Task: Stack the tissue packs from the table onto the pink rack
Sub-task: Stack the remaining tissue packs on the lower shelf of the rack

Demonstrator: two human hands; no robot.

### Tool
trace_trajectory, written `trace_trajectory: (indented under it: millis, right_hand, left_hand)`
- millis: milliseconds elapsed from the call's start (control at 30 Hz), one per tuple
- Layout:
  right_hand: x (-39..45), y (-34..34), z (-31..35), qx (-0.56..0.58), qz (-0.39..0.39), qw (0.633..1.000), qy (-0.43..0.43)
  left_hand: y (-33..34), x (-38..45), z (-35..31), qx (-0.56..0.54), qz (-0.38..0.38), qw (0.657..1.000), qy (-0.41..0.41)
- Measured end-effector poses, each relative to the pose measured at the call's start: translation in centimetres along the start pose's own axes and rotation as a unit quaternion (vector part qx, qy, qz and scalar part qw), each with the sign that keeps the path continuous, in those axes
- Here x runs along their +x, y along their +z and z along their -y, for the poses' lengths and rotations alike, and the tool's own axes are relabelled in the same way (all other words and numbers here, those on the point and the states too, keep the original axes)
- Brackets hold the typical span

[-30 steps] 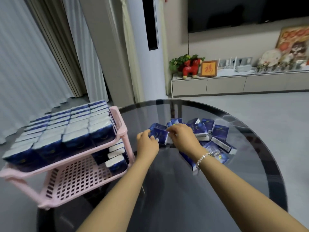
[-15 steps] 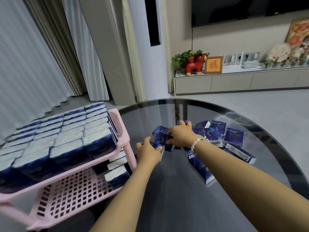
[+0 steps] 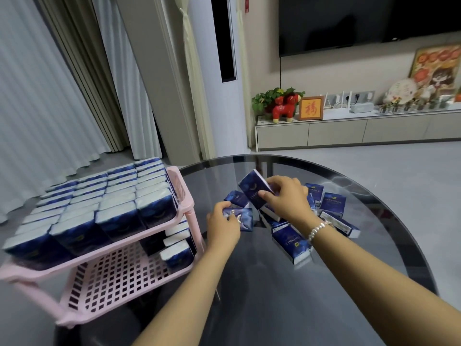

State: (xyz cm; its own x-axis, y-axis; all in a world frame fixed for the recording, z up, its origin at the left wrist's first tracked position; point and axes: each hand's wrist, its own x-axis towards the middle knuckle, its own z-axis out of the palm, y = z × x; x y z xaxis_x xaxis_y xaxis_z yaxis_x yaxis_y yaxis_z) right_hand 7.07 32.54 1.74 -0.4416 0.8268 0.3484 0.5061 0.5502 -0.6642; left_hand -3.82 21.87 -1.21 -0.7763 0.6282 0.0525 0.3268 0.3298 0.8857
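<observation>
Blue film wraps every tissue pack, so each is probably light, soft enough to dent and a little slick; I would take a pack across its narrow sides, thumb against fingers, rather than by the loose wrapper ends.

At centre frame the right hand [image 3: 284, 197] pinches a lifted pack [image 3: 254, 189], thumb on the printed face and fingers curled over its far edge, holding it tilted above the pile. Just below and left of it, the left hand [image 3: 223, 224] has its fingers curled round a second pack [image 3: 240, 218], low near the glass; whether that pack is touching the tabletop [image 3: 249, 295] cannot be told. Neither hand is spread flat.

The loose packs [image 3: 331, 203] lie jumbled on the dark glass, right of centre, some partly hidden by the right wrist, and one [image 3: 290, 243] sits nearest the viewer.

The pink rack [image 3: 185, 203] stands at left of frame, touching or just beside the tabletop edge. Its top shelf is packed with upright packs in rows; the lower shelf [image 3: 112, 275] holds only a few at its right end, so that looks the likely place for these two.
</observation>
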Motion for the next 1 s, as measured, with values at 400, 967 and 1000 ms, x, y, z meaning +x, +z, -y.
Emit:
trace_trajectory:
  millis: [400,967,1000]
  right_hand:
    - [-7.6,-2.7,2.7,0.403,0.098,0.88,0.233]
    - [-5.2,-3.1,-1.1,0.123,0.036,0.983,0.13]
    - [-4.3,-3.2,-1.9,0.048,0.005,0.991,0.122]
  left_hand:
    - [-1.6,-4.4,-0.8,-0.284,0.032,0.952,-0.107]
    - [1.5,-5.0,0.4,-0.409,0.061,0.899,-0.145]
    - [1.8,-4.8,0.7,-0.409,0.055,0.9,-0.142]
